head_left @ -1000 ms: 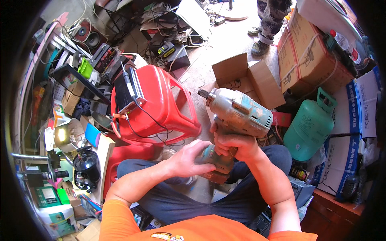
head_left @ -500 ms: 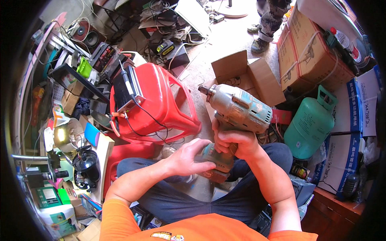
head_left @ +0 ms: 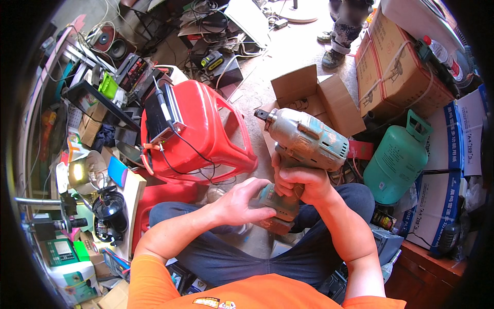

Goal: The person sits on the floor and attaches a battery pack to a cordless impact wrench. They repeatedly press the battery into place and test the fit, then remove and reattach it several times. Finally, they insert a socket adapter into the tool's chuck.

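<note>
With bent fingers, the right hand (head_left: 304,183) grasps the handle of a worn, grey-green, pistol-shaped power tool (head_left: 309,135), at two o'clock from the left hand (head_left: 241,202), which clasps its base. At the tool's nine o'clock stands a red plastic stool (head_left: 198,131).

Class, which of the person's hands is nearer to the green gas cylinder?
Right. The right hand, gripping the power tool, is left of the green gas cylinder; the left hand, at the tool's base, is farther left.
</note>
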`<state>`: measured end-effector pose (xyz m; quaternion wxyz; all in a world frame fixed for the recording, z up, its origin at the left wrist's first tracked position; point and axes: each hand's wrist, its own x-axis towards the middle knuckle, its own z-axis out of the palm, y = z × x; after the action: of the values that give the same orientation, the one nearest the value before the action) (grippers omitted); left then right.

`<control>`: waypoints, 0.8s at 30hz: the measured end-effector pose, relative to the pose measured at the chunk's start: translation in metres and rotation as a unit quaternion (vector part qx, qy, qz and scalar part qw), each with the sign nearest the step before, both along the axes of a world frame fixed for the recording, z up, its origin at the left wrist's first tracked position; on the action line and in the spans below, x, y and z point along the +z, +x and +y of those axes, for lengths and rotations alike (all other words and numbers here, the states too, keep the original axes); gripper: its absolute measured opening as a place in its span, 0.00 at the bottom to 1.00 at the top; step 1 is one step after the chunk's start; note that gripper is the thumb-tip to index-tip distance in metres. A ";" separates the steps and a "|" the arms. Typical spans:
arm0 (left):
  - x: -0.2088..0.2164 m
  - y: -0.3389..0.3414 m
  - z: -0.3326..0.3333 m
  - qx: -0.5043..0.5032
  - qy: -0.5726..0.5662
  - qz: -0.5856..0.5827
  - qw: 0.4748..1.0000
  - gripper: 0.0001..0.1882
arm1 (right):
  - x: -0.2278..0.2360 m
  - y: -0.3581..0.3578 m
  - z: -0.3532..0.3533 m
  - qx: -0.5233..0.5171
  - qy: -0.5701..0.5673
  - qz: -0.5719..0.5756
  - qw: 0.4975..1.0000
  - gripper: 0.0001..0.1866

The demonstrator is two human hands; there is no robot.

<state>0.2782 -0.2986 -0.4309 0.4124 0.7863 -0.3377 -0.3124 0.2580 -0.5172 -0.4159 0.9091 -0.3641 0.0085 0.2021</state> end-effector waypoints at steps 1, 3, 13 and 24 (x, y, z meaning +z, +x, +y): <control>0.000 0.000 0.000 0.000 -0.002 0.002 1.000 0.37 | 0.000 0.000 0.000 0.000 -0.001 0.000 1.000 0.16; -0.001 0.000 0.000 -0.001 0.002 0.001 1.000 0.37 | -0.001 0.000 0.000 0.002 0.000 -0.003 1.000 0.16; 0.001 0.000 0.000 -0.001 0.010 0.006 1.000 0.37 | -0.004 0.000 -0.001 0.008 0.009 -0.005 1.000 0.16; 0.000 0.001 0.000 -0.004 0.013 -0.002 1.000 0.39 | 0.001 0.000 0.000 0.003 -0.005 0.008 1.000 0.16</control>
<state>0.2788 -0.2981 -0.4311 0.4001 0.7911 -0.3374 -0.3165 0.2579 -0.5175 -0.4148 0.9064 -0.3673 0.0160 0.2082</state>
